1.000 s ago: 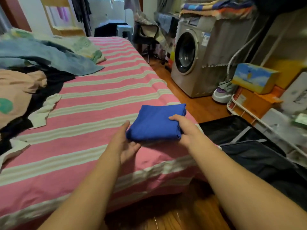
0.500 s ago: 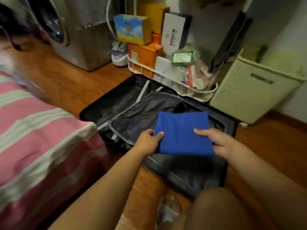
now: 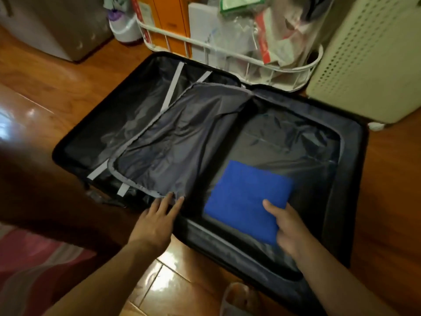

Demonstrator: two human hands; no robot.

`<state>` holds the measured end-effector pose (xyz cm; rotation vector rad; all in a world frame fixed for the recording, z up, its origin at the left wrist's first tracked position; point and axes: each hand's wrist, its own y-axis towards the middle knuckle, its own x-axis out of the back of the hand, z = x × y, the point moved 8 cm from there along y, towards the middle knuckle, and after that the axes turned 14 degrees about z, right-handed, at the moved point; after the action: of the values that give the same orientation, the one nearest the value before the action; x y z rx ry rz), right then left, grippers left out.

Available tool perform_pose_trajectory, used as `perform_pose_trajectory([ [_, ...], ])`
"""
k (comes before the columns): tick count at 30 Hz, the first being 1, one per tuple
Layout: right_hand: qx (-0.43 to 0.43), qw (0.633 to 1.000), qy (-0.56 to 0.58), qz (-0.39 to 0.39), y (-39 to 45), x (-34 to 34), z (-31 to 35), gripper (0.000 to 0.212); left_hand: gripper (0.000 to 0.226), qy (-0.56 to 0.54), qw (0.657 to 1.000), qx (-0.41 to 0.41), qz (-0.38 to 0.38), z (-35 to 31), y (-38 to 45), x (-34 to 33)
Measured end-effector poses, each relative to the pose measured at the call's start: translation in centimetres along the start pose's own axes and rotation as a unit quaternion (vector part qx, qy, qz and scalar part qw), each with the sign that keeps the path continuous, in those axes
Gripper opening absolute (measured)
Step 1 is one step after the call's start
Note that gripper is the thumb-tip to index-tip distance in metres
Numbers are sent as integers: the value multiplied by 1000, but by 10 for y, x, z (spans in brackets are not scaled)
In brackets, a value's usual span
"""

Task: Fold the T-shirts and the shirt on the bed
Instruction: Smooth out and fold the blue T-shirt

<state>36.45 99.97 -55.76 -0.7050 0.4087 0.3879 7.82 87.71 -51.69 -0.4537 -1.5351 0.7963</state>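
Our right hand (image 3: 288, 226) pinches the near corner of the folded blue T-shirt (image 3: 246, 197), thumb lying on top of the cloth and the other fingers tucked out of sight beneath it. Our left hand (image 3: 157, 221) is spread with fingers straight, their tips touching the edge of the grey zipped divider flap (image 3: 180, 137); it holds nothing. We see the T-shirt lying flat in the right half of the open black suitcase (image 3: 350, 156), which rests on the wooden floor (image 3: 57, 87). Whether the T-shirt's far edge rests on the lining or is lifted slightly, we cannot tell. Part of the left half is covered by the flap. Only a blurred pink-striped corner of the bed (image 3: 34, 270) shows at the lower left. Beyond the suitcase stand a white wire basket (image 3: 227, 53) of boxes and bags, cut off at the top, and a perforated cream hamper (image 3: 369, 53).
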Motion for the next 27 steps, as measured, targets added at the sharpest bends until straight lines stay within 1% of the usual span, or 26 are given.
perform_pose_trajectory([
  [2,-57,998,5,-13,23,5,-39,32,95,-11,1000,9,13,14,14,-4],
  [3,-93,995,-18,-33,35,12,-61,29,93,-9,1000,8,17,18,19,-8],
  [5,-158,977,-108,-96,51,30,-96,23,93,2,1000,4,23,23,24,-13],
  [7,-164,952,-210,-150,67,46,-108,29,89,15,1000,-4,24,25,27,-9],
  [10,-184,895,-375,-159,96,62,-120,42,76,0,1000,-14,17,27,27,-1],
  [11,-194,885,-394,-153,106,71,-129,46,73,-16,1000,-4,14,31,25,1],
  [12,-201,884,-395,-147,109,67,-130,46,71,-35,999,8,15,36,23,0],
  [14,-204,894,-370,-152,99,54,-123,41,71,-33,999,23,28,42,17,-4],
  [16,-217,904,-336,-151,90,53,-126,36,77,-13,999,20,37,41,10,-11],
  [17,-221,903,-333,-158,86,56,-125,34,79,-13,999,21,36,40,5,-12],
  [19,-220,889,-353,-190,68,58,-108,33,74,-31,999,29,27,36,-8,-6],
  [20,-214,876,-380,-205,57,53,-94,36,70,-45,998,30,23,32,-17,-2],
  [21,-209,860,-414,-213,41,39,-72,39,66,-58,998,26,15,28,-27,3],
  [22,-193,851,-439,-216,25,20,-51,42,62,-71,997,22,10,25,-39,10],
  [23,-171,853,-449,-204,13,-2,-32,43,59,-91,996,18,5,23,-53,19],
  [25,-117,870,-452,-157,-9,-62,3,42,47,-140,990,22,-18,23,-88,46],
  [27,-50,878,-467,-95,-26,-139,39,29,26,-189,979,34,-62,31,-135,87],
])
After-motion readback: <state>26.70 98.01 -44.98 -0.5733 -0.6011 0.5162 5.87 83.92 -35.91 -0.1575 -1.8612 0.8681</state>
